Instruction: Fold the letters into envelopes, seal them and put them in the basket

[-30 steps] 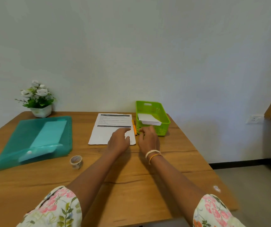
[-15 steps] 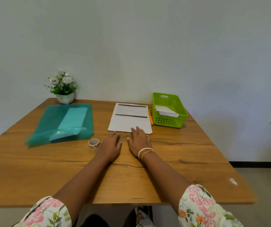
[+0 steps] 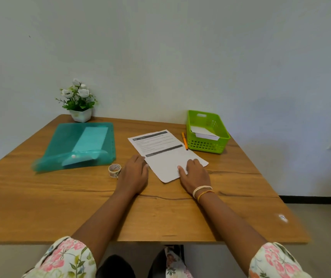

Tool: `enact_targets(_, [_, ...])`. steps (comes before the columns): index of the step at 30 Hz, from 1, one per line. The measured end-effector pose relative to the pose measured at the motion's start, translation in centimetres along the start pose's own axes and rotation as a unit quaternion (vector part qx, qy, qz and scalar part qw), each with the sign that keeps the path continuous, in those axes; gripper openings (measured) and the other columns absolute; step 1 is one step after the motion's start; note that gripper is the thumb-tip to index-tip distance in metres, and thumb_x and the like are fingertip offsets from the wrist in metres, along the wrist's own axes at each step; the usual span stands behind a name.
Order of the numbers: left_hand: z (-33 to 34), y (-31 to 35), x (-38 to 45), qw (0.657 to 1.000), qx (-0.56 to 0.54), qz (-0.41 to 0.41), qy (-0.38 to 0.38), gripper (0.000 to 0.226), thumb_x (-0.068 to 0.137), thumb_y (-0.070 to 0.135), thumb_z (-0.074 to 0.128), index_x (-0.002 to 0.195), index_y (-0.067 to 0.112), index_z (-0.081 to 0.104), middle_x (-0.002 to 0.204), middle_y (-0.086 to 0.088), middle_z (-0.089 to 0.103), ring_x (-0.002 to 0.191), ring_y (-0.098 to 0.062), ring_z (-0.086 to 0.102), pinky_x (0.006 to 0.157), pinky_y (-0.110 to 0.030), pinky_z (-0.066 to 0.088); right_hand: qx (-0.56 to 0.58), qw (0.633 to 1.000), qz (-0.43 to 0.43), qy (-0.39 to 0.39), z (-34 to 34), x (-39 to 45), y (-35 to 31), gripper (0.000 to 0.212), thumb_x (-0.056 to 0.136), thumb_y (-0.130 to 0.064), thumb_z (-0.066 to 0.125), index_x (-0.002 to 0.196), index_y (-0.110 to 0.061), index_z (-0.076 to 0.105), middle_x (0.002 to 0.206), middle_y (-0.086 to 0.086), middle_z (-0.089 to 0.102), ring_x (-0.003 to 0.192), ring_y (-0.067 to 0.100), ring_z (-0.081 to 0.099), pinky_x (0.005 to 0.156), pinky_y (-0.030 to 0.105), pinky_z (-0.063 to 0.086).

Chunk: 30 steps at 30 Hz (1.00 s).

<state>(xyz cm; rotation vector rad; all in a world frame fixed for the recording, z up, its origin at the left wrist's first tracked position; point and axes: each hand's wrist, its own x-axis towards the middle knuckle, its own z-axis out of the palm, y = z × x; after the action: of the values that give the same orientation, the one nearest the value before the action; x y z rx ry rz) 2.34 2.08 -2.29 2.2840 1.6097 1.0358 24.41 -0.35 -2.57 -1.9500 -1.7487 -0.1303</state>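
At frame centre, on the wooden table [image 3: 40,197], a printed letter [image 3: 164,155] lies flat, skewed so its header end points to the upper left and its blank end to the lower right. Left hand [image 3: 133,173] rests palm down just left of the sheet, fingers extended and relaxed, fingertips at the sheet's left edge; it holds nothing. Right hand [image 3: 195,174] lies palm down on the sheet's lower right corner, fingers straight, pressing the paper to the table; no curl, no pinch. Two bangles [image 3: 202,191], one white and one orange, sit on the right wrist.

Right of centre: green basket [image 3: 207,146] stands on the table near its far right edge, with a white envelope [image 3: 205,134] lying tilted inside it. An orange pen [image 3: 184,140] lies between the sheet and the basket, just beside the basket's left wall.

Left of centre: teal plastic folder [image 3: 64,143] lies flat, its flap toward the near side; paler sheets show through it. A small roll of tape [image 3: 114,170] sits just beside the left hand, between it and the folder.

Upper left: white pot of white flowers [image 3: 78,101] stands at the table's far edge against the wall. Floral sleeves [image 3: 66,257] show at the bottom of the frame.
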Motion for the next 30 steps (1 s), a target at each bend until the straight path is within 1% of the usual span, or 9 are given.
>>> enact_targets(4, [0.0, 0.5, -0.4, 0.998, 0.027, -0.039, -0.037, 0.04, 0.097, 0.028, 0.044, 0.133, 0.01, 0.053, 0.143, -0.011, 0.047, 0.127, -0.026, 0.047, 0.103, -0.042, 0.042, -0.014, 0.999, 0.031, -0.018, -1.6, -0.8, 3.0, 0.039, 0.089, -0.049, 0.05, 0.097, -0.011, 0.056, 0.101, 0.007, 0.056, 0.087, 0.025, 0.057, 0.069, 0.033, 0.043])
enact_targets(6, [-0.1, 0.6, -0.4, 0.998, 0.034, -0.043, -0.043, 0.042, 0.098, 0.029, 0.043, 0.135, 0.01, 0.05, 0.145, -0.01, 0.045, 0.129, -0.026, 0.046, 0.103, -0.042, 0.041, -0.011, 0.998, 0.032, -0.05, -2.2, -1.1, 4.5, 0.04, 0.089, -0.046, 0.053, 0.108, -0.012, 0.058, 0.111, 0.006, 0.054, 0.094, 0.025, 0.058, 0.075, 0.033, 0.046])
enact_targets(11, [-0.4, 1.0, -0.6, 0.997, 0.051, -0.032, -0.038, 0.037, 0.099, 0.029, 0.043, 0.128, 0.01, 0.056, 0.139, -0.009, 0.051, 0.118, -0.025, 0.053, 0.095, -0.04, 0.044, 0.031, 0.984, 0.045, -0.169, -4.2, -0.4, 7.0, 0.043, 0.094, -0.028, 0.054, 0.133, -0.011, 0.052, 0.137, 0.009, 0.043, 0.125, 0.025, 0.045, 0.104, 0.032, 0.035])
enact_targets(16, [-0.2, 0.6, -0.5, 0.998, 0.041, -0.009, -0.045, 0.025, 0.096, 0.035, 0.045, 0.1, 0.018, 0.063, 0.102, 0.001, 0.064, 0.091, -0.018, 0.06, 0.071, -0.033, 0.047, 0.024, 0.965, 0.056, -0.256, -5.4, 1.5, 7.6, 0.043, 0.094, -0.017, 0.053, 0.137, -0.018, 0.048, 0.148, 0.003, 0.038, 0.137, 0.021, 0.035, 0.111, 0.031, 0.027])
enact_targets(19, [-0.1, 0.3, -0.4, 0.997, 0.035, -0.013, -0.062, 0.028, 0.095, 0.037, 0.046, 0.107, 0.021, 0.066, 0.107, 0.003, 0.067, 0.094, -0.014, 0.058, 0.073, -0.03, 0.041, -0.007, 0.955, 0.061, -0.289, -5.4, 2.2, 7.4, 0.046, 0.094, -0.011, 0.05, 0.139, -0.018, 0.045, 0.151, 0.002, 0.036, 0.139, 0.021, 0.033, 0.112, 0.031, 0.027])
enact_targets(21, [-0.1, 0.2, -0.5, 0.996, 0.038, -0.02, -0.072, 0.033, 0.096, 0.037, 0.047, 0.119, 0.022, 0.065, 0.123, 0.002, 0.064, 0.108, -0.017, 0.057, 0.082, -0.032, 0.044, -0.048, 0.955, 0.067, -0.284, -5.2, 2.2, 6.7, 0.045, 0.092, -0.009, 0.047, 0.136, -0.015, 0.047, 0.148, 0.006, 0.041, 0.134, 0.025, 0.039, 0.11, 0.035, 0.033])
enact_targets(23, [-0.1, 0.3, -0.6, 0.994, 0.048, -0.029, -0.092, 0.04, 0.095, 0.038, 0.047, 0.13, 0.023, 0.059, 0.139, 0.003, 0.054, 0.124, -0.019, 0.051, 0.097, -0.039, 0.044, -0.096, 0.965, 0.059, -0.236, -4.9, 1.6, 5.0, 0.038, 0.091, -0.012, 0.044, 0.129, -0.012, 0.05, 0.14, 0.009, 0.047, 0.127, 0.028, 0.046, 0.104, 0.04, 0.039])
enact_targets(26, [-0.1, 0.4, -0.8, 0.991, 0.066, -0.029, -0.115, 0.044, 0.096, 0.039, 0.047, 0.137, 0.025, 0.053, 0.147, 0.005, 0.045, 0.132, -0.019, 0.044, 0.104, -0.042, 0.04, -0.085, 0.978, 0.021, -0.188, -3.3, 0.1, 1.7, 0.044, 0.097, -0.025, 0.037, 0.14, -0.014, 0.038, 0.15, 0.005, 0.035, 0.139, 0.022, 0.03, 0.114, 0.043, 0.026])
enact_targets(30, [-0.3, 0.6, -1.0, 0.99, 0.076, -0.021, -0.115, 0.045, 0.097, 0.039, 0.045, 0.139, 0.024, 0.05, 0.149, 0.004, 0.043, 0.133, -0.018, 0.042, 0.106, -0.041, 0.037, -0.048, 0.98, 0.008, -0.193, -1.1, -1.6, -1.5, 0.053, 0.099, -0.04, 0.032, 0.146, -0.015, 0.03, 0.156, 0.003, 0.024, 0.145, 0.02, 0.018, 0.117, 0.044, 0.015])
